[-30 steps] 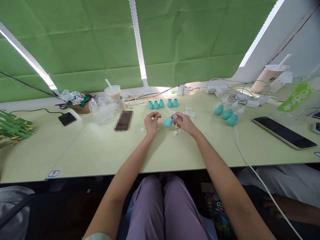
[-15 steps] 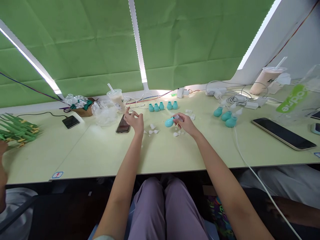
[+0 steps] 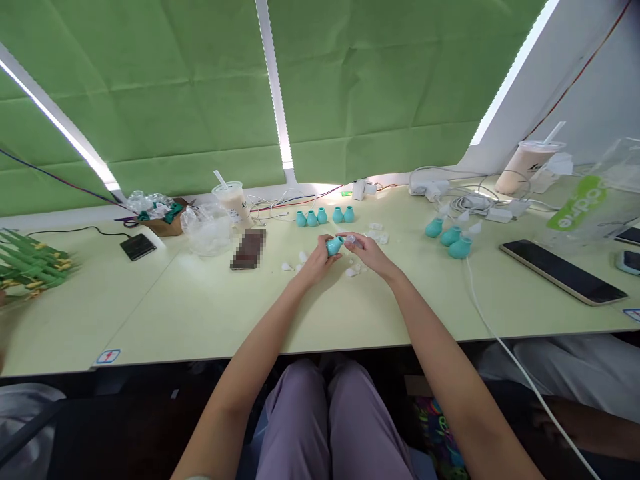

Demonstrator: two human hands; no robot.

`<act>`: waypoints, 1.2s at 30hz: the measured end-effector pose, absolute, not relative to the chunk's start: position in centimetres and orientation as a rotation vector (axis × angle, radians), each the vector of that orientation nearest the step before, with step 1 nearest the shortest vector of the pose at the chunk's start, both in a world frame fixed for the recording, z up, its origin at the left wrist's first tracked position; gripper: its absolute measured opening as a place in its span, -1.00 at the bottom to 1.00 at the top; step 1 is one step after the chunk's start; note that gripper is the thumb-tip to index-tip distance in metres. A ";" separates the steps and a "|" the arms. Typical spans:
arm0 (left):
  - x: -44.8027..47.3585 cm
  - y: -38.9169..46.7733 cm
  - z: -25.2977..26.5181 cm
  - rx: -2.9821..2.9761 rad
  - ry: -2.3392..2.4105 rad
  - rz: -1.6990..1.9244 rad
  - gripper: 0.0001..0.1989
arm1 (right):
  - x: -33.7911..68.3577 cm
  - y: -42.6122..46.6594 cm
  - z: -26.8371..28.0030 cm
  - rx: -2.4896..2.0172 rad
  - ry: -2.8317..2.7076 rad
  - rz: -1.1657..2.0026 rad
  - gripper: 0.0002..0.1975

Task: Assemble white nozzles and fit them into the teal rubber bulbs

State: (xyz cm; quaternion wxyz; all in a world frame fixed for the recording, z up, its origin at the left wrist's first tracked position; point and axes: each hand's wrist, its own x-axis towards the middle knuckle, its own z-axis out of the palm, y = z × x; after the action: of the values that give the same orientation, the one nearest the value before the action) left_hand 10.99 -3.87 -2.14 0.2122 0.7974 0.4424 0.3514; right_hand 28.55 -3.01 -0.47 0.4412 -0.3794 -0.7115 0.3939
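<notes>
My left hand (image 3: 318,259) is closed around a small teal vase-shaped piece (image 3: 333,247), tilted with its narrow neck toward the right. My right hand (image 3: 371,253) pinches a small translucent whitish piece (image 3: 352,241) close to the vase's mouth; whether the two touch I cannot tell. White teardrop-shaped bits (image 3: 287,266) lie by my left hand, and more small white bits (image 3: 351,272) sit below my right fingers. Behind my hands stands a row of several teal vases (image 3: 311,218). Another group of teal vases (image 3: 451,235) lies to the right, with white tips near them.
A phone (image 3: 249,249), a clear plastic bag (image 3: 206,230) and a drink cup (image 3: 232,200) are left of my hands. On the right are a large phone (image 3: 563,271), tangled white cables (image 3: 477,200) and a second cup (image 3: 527,167). Green stems (image 3: 35,263) lie far left.
My left hand has come down from the raised position and right, and now holds the teal vase that was at my right fingers. My right hand keeps the translucent piece.
</notes>
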 end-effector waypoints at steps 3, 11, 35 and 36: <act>10.6 -3.9 -1.7 2.264 1.321 0.921 -0.58 | 28.7 -2.9 -1.1 -0.993 -1.807 1.006 -0.53; 9.9 -4.1 -0.7 2.334 1.327 0.966 -0.61 | 28.7 -3.1 -1.1 -1.035 -1.806 0.824 -0.75; 10.3 -3.6 -2.8 2.447 1.381 1.118 -0.74 | 29.1 -2.7 -0.9 -1.054 -1.840 0.636 -0.80; 10.3 -3.6 -2.8 2.449 1.386 1.122 -0.74 | 29.1 -2.6 -1.0 -1.062 -1.814 0.651 -0.79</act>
State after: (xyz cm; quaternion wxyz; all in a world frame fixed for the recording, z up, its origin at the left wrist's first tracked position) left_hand 10.35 -3.61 -2.75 0.0562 0.8071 0.4567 0.3699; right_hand 29.10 -2.58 -1.00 0.4532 -0.4303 -0.7349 0.2636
